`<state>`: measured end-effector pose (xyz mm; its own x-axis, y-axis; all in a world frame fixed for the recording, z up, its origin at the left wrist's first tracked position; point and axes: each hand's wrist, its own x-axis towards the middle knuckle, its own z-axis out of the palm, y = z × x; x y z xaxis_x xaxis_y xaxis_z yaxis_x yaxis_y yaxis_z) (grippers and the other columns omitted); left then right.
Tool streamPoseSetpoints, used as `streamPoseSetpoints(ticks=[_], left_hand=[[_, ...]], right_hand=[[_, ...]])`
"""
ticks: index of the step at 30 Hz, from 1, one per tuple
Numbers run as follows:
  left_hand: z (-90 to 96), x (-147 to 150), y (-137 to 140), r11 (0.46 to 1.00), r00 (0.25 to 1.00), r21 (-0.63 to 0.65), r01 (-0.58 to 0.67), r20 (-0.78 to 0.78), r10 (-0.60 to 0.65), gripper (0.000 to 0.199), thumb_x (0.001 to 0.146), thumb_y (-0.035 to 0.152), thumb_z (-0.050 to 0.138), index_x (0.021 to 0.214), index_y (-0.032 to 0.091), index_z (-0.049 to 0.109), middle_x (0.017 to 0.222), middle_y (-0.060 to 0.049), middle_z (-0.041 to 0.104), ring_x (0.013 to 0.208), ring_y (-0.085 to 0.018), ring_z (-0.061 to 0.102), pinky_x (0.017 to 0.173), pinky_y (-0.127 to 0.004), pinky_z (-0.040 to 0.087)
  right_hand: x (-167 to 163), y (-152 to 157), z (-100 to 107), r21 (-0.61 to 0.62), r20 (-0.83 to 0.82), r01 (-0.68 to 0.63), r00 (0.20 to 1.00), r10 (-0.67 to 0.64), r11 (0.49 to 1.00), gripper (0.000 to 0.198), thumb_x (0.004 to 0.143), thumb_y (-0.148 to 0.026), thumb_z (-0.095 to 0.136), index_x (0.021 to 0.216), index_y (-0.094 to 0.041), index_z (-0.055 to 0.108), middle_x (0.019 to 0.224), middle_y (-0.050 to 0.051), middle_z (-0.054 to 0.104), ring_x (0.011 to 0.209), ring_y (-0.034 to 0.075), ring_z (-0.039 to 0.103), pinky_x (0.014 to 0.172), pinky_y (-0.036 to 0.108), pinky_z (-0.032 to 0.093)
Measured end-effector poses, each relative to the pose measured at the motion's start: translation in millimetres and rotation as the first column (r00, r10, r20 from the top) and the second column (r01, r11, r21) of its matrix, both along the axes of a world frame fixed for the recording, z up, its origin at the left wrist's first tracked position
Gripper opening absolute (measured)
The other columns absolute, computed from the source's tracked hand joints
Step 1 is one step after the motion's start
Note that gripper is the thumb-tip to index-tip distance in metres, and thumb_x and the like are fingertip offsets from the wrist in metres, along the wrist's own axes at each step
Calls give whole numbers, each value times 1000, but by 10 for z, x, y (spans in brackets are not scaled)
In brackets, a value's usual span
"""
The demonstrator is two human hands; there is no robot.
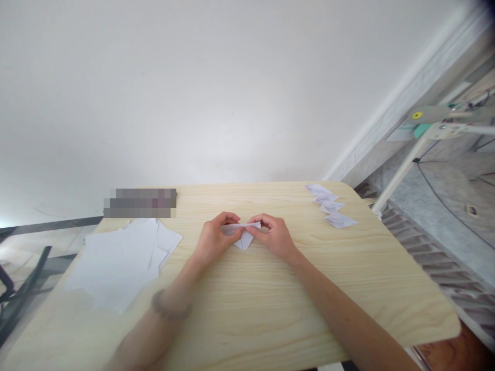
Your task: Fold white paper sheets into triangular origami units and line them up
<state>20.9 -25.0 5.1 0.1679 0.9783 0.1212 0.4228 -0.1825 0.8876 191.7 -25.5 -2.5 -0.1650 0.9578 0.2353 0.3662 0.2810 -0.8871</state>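
Between my two hands, over the middle of the table, is a small piece of folded white paper (244, 241). It has a straight upper edge and a pointed flap facing me. My left hand (219, 237) pinches its left end, thumb in front and fingers behind. The right end is gripped by my right hand (274, 234) in the same way, the two thumbs close together near the centre. My fingers cover both ends of the paper. Off to the right, several folded white paper pieces (330, 206) lie in a slanting row.
A loose pile of white paper sheets (116, 263) spreads over the left of the wooden table (247, 304). Behind it sits a blurred-out dark object (139, 203). The white wall (232, 103) rises at the table's far edge. A white metal frame (402, 170) stands beyond the right side.
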Motion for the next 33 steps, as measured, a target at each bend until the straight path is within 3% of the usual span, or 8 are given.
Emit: streamPoseSetpoints(ticks=[11, 17, 25, 30, 33], left_hand=[[4, -90, 46, 998, 1000, -67, -18, -27, 16, 30, 69, 39, 59, 90, 18, 64, 77, -3, 67, 59, -14, 59, 52, -22, 44], [13, -100, 46, 988, 988, -149, 39, 154, -15, 31, 69, 34, 59, 94, 16, 64, 89, -6, 69, 75, -18, 63, 64, -25, 50], [33, -149, 31, 946, 911, -232, 226, 394, -120, 43, 71, 28, 58, 111, 13, 56, 101, -10, 66, 87, -20, 63, 75, -32, 50], [93, -201, 35, 947, 898, -192, 258, 410, -162, 45, 74, 24, 53, 117, 11, 48, 104, -11, 65, 92, -20, 60, 84, -35, 45], [111, -181, 31, 957, 923, -170, 237, 345, -167, 39, 76, 25, 49, 113, 14, 51, 100, -9, 65, 88, -19, 61, 79, -32, 46]], right_hand=[[102, 75, -5, -101, -155, -17, 988, 2, 995, 20, 66, -34, 65, 78, -18, 63, 76, 3, 66, 68, 15, 59, 63, 27, 47], [192, 133, 0, -152, -220, -26, 975, -8, 988, 21, 64, -34, 67, 77, -18, 63, 74, 2, 67, 66, 15, 60, 61, 27, 47], [283, 178, -39, -200, -326, -57, 945, -11, 978, 22, 64, -31, 68, 80, -17, 63, 76, 2, 66, 69, 14, 61, 65, 27, 47], [276, 170, -38, -205, -329, -4, 942, -65, 979, 23, 64, -32, 67, 81, -17, 61, 78, 3, 66, 70, 15, 61, 67, 29, 48], [199, 130, -36, -177, -278, 36, 957, -85, 984, 22, 63, -32, 67, 78, -17, 61, 73, 2, 65, 65, 15, 59, 62, 28, 47]])
